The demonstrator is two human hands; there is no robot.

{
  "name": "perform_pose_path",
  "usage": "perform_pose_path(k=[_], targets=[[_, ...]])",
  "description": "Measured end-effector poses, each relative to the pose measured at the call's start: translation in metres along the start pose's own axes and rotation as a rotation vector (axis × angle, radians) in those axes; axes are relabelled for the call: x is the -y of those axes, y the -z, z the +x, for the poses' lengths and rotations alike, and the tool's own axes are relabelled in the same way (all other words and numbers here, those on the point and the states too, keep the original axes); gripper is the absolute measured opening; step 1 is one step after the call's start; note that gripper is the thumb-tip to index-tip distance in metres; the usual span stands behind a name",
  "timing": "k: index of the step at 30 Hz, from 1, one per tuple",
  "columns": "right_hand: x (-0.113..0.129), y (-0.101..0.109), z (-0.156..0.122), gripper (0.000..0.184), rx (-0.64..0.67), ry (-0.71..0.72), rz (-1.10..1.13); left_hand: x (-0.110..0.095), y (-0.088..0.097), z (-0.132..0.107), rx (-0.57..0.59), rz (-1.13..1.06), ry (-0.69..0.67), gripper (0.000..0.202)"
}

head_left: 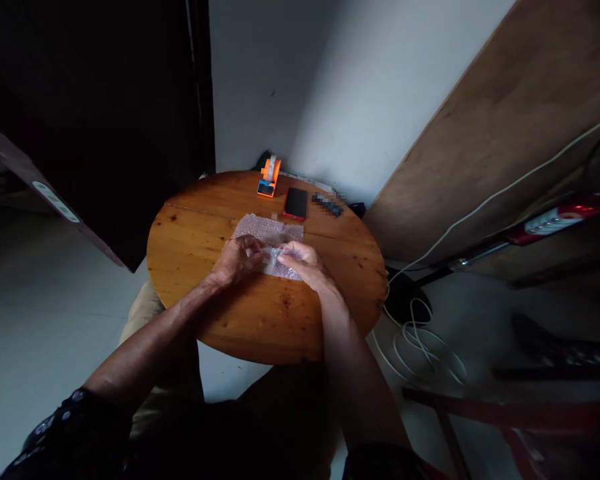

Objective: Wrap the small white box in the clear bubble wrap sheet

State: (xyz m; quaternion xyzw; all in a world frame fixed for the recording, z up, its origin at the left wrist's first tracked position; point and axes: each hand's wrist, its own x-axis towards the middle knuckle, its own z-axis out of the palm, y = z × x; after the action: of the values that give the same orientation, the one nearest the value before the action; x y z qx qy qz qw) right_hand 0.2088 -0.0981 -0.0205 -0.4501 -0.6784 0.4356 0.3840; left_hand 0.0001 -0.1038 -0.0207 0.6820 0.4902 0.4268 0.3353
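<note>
A sheet of clear bubble wrap lies on the round wooden table, partly folded toward me. My left hand grips the near fold from the left, its fingers curled together. From the other side my right hand pinches the same fold, thumb laid along it. Between the hands the plastic is bunched and shiny; whether something lies inside it I cannot make out. Beyond the wrap stands an orange tape dispenser, with a dark phone in a red case to its right.
The oval-looking wooden table stands against a white wall. A blurred dark object lies near its back right edge. White cable coils on the floor at right, beside a fan-like stand. A dark door is at left.
</note>
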Motion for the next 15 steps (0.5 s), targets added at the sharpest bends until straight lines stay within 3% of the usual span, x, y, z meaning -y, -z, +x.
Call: perform_pose_path(k=[5,10,15], targets=[[0.0003,-0.0012,-0.0014,0.020,-0.063,-0.018,-0.056,-0.0020,-0.0021,-0.0025,-0.006,-0.036,-0.008,0.017],[-0.0004,-0.0012,-0.0025,0.019,-0.090,-0.133,-0.094,-0.0024,-0.0035,-0.0021,-0.010,-0.062,0.029,0.021],[-0.0020,-0.0013,-0.0015,0.019,-0.093,-0.196,-0.085,-0.0015,0.0016,0.0056,0.074,0.002,0.032,0.015]])
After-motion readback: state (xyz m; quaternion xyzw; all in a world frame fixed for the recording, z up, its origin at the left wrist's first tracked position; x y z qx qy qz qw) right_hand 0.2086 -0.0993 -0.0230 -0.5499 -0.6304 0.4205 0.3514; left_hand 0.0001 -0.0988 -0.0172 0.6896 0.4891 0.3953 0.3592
